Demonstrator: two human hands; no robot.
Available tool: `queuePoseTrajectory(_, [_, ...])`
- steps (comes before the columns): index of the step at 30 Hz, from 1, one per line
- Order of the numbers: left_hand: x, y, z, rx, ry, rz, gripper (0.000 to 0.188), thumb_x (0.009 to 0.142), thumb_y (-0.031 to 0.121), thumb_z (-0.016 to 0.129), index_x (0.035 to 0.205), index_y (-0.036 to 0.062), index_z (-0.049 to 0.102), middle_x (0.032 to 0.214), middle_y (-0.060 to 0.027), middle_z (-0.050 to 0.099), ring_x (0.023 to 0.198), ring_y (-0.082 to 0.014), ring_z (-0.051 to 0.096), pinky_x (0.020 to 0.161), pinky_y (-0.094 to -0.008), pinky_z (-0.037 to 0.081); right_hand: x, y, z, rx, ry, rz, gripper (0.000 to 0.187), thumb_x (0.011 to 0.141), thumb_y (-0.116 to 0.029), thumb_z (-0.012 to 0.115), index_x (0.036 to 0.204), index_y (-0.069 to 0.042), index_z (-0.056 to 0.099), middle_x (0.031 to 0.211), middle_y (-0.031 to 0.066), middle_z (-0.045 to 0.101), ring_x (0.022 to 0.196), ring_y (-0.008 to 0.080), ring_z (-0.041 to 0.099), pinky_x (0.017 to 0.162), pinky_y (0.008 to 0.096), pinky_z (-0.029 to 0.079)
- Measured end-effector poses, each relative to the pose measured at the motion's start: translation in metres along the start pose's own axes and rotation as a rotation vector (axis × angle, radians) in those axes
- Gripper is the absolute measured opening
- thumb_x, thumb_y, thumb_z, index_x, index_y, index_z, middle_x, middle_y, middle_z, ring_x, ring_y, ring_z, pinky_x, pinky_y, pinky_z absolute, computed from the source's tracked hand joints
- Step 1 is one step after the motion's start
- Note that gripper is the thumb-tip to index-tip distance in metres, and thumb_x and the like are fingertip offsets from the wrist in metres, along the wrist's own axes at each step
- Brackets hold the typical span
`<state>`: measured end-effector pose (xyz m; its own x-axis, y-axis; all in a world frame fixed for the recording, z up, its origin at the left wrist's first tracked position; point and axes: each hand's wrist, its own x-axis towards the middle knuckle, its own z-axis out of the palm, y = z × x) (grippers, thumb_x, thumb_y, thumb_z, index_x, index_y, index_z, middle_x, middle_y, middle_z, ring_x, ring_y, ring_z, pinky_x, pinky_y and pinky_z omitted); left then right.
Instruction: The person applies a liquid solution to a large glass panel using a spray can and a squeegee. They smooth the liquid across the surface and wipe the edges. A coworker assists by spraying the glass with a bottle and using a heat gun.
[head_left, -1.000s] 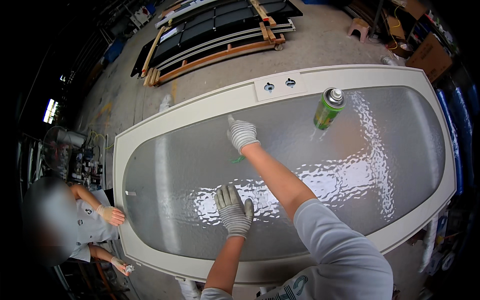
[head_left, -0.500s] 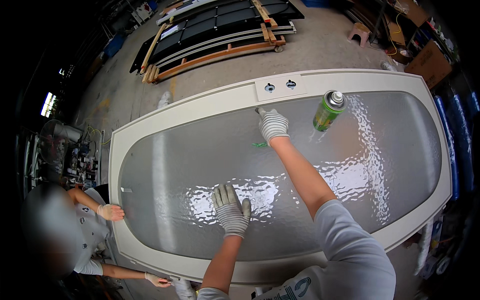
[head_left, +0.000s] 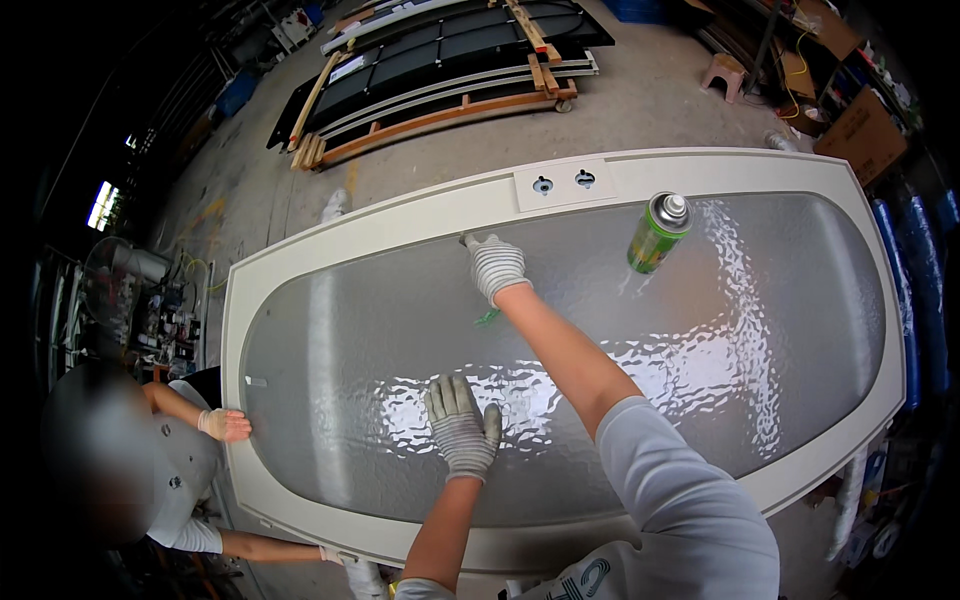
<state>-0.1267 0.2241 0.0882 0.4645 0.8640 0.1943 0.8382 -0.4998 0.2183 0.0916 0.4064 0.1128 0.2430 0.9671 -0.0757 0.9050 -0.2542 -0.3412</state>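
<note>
While the left hand (head_left: 465, 428) lies flat on the glass panel (head_left: 390, 320), palm down with its fingers straight and its thumb standing away from them, the right hand (head_left: 497, 268) is now farther left along the panel's far edge than half a second ago, back about where it is a second ago. That reads as a to-and-fro pass along the seam where the glass meets the pale frame (head_left: 420, 225), with the left hand keeping its place as a likely steadying point. The right hand's leading finger reaches to that seam; the other fingers are mostly hidden, so I cannot tell whether they close on anything. A small green strip (head_left: 487, 318) shows just below its palm and shifts along with it, though whether it is gripped is unclear. The panel lies level inside its frame, below both gloves. A spray can (head_left: 660, 235) stands upright on the glass, apart from both hands, near a plate with two cut-outs (head_left: 563, 185) on the far rail. At the left end, a co-worker (head_left: 185, 460) rests one gloved hand on the frame's edge, while the other arm now reaches to the near side.
</note>
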Motion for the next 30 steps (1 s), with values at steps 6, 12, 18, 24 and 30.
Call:
queuePoseTrajectory(6, [-0.004, 0.001, -0.004, 0.038, 0.019, -0.004, 0.075, 0.082, 0.039, 0.056, 0.137, -0.0093, 0.037, 0.139, -0.0324, 0.039, 0.135, -0.0482, 0.031, 0.116, -0.0553, 0.018, -0.018, 0.039, -0.030, 0.018, -0.073, 0.103, 0.070, 0.075, -0.001, 0.071, 0.139, -0.018, 0.048, 0.117, 0.0197, 0.060, 0.105, 0.0317, 0.065, 0.081, 0.0415, 0.056])
queuePoseTrajectory(12, [0.000, 0.002, -0.001, 0.016, 0.006, 0.002, 0.076, 0.086, 0.040, 0.054, 0.142, -0.0061, 0.032, 0.146, -0.0295, 0.033, 0.138, -0.0453, 0.027, 0.116, -0.0544, 0.017, -0.034, 0.089, -0.027, 0.012, 0.041, 0.193, 0.051, 0.087, -0.008, 0.057, 0.136, -0.020, 0.051, 0.111, 0.0177, 0.061, 0.095, 0.0318, 0.067, 0.075, 0.0427, 0.056])
queuePoseTrajectory(18, [-0.001, 0.000, -0.002, 0.031, -0.002, -0.008, 0.075, 0.085, 0.040, 0.054, 0.141, -0.0061, 0.035, 0.144, -0.0294, 0.035, 0.137, -0.0457, 0.028, 0.116, -0.0547, 0.017, -0.015, 0.043, -0.012, -0.035, 0.035, 0.046, 0.051, 0.085, -0.003, 0.056, 0.133, -0.017, 0.053, 0.108, 0.0175, 0.062, 0.096, 0.0320, 0.067, 0.075, 0.0433, 0.056])
queuePoseTrajectory(24, [0.000, 0.002, -0.005, 0.021, -0.005, -0.012, 0.075, 0.086, 0.041, 0.053, 0.141, -0.0058, 0.034, 0.144, -0.0295, 0.035, 0.138, -0.0454, 0.028, 0.116, -0.0546, 0.017, -0.019, 0.071, -0.037, -0.075, 0.003, 0.133, 0.048, 0.086, -0.003, 0.057, 0.131, -0.015, 0.054, 0.109, 0.0177, 0.063, 0.100, 0.0310, 0.066, 0.077, 0.0417, 0.056])
queuePoseTrajectory(30, [0.000, 0.003, -0.004, 0.019, -0.026, -0.012, 0.076, 0.087, 0.042, 0.052, 0.143, -0.0051, 0.032, 0.144, -0.0292, 0.035, 0.139, -0.0449, 0.027, 0.116, -0.0545, 0.017, -0.016, 0.064, -0.028, -0.133, 0.032, 0.027, 0.043, 0.087, -0.006, 0.059, 0.129, -0.014, 0.055, 0.111, 0.0175, 0.063, 0.101, 0.0316, 0.066, 0.076, 0.0419, 0.057])
